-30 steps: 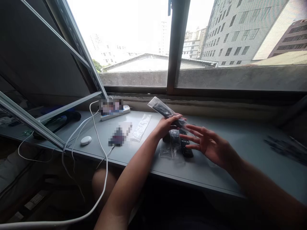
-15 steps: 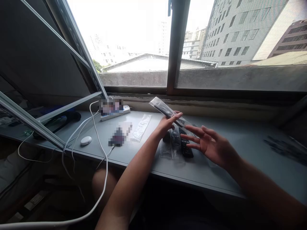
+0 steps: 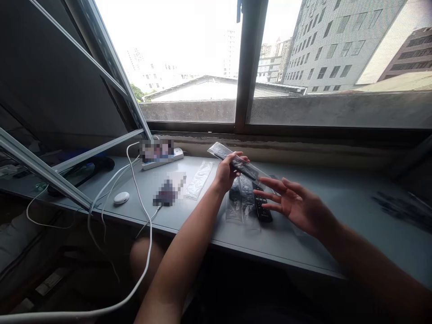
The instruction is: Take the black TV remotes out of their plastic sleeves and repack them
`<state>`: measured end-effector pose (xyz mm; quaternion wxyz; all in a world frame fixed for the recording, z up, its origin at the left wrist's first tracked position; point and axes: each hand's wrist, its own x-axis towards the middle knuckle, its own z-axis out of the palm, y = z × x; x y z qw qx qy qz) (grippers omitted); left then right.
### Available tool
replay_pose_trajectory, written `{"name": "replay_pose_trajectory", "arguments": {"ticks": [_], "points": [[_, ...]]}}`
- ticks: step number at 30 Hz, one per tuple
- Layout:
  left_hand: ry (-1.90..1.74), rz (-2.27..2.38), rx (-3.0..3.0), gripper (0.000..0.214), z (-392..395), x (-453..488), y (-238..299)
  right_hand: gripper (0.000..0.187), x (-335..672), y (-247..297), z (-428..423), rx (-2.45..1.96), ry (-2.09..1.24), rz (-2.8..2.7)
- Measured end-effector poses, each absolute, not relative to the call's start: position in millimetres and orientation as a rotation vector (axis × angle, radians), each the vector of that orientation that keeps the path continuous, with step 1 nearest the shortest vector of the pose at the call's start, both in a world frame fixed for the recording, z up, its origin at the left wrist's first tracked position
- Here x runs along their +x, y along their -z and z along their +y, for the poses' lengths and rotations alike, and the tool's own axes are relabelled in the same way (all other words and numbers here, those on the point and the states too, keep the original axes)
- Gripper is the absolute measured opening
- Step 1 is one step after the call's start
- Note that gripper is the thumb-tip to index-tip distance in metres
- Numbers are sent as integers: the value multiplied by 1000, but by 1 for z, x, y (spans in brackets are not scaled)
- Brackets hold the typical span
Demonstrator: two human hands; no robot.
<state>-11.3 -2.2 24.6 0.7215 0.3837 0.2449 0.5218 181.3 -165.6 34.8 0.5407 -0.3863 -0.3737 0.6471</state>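
The left hand (image 3: 227,173) has closed tighter round the bagged remote (image 3: 245,170) and lowered it slightly above the bench (image 3: 337,198) (bag still on), while the right hand (image 3: 297,207) stays spread and empty over the bare remote (image 3: 262,210).

Two hands (image 3: 225,173) (image 3: 297,204), one held remote (image 3: 249,172), one bare remote (image 3: 262,208), one mouse (image 3: 120,197)

Desk (image 3: 337,211) open to right; remotes (image 3: 262,210) mid-desk; cable (image 3: 149,245), mouse (image 3: 120,197), power strip (image 3: 162,158) crowd left.
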Motion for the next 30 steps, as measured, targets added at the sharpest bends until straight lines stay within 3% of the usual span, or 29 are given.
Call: {"name": "replay_pose_trajectory", "arguments": {"ticks": [11, 19, 30], "points": [[-1089, 559, 970, 41, -8, -6, -17, 44, 183, -32, -167, -815, -1548, -1015], [-1037, 492, 1056, 42, -13, -4, -16, 37, 178, -35, -171, -784, -1571, -1023], [-1143, 441, 969, 41, -12, -12, -28, 41, 177, -46, -169, -886, -1481, -845]]}}
